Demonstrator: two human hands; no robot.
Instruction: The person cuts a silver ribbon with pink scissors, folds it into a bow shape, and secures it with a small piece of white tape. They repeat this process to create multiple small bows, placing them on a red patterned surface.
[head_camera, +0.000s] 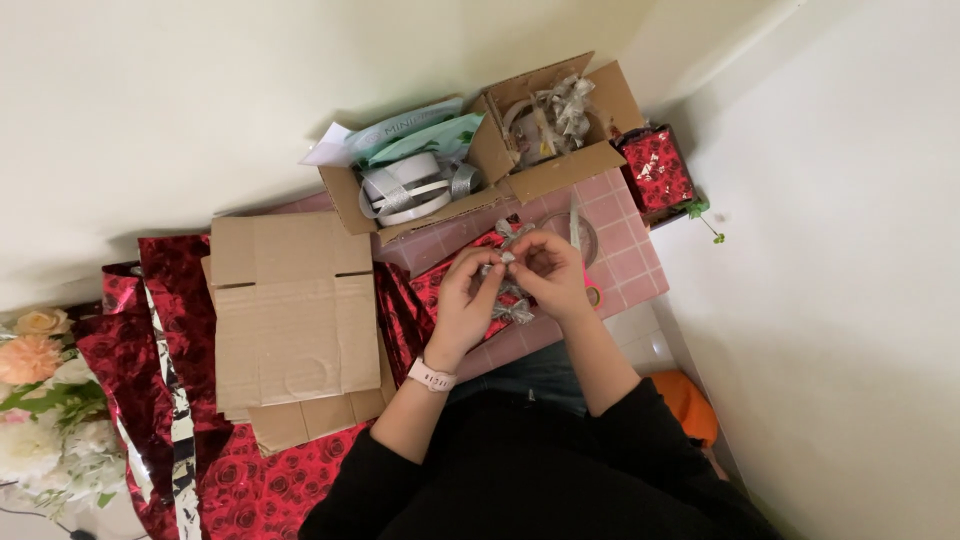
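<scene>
Black sleeves at the frame's bottom lead up to the left hand (466, 290) and right hand (548, 272), both pinched on a silver ribbon bow (509, 262) between them at centre, its tails trailing downward.

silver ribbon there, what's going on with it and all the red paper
A person seated at a pink tiled surface pinches a silver ribbon bow between both hands, left hand and right hand, over a package in red rose-print foil. More red foil wrap and flattened cardboard lie to their left. An open cardboard box beyond the hands holds ribbon rolls. Artificial flowers sit at the far left.
</scene>
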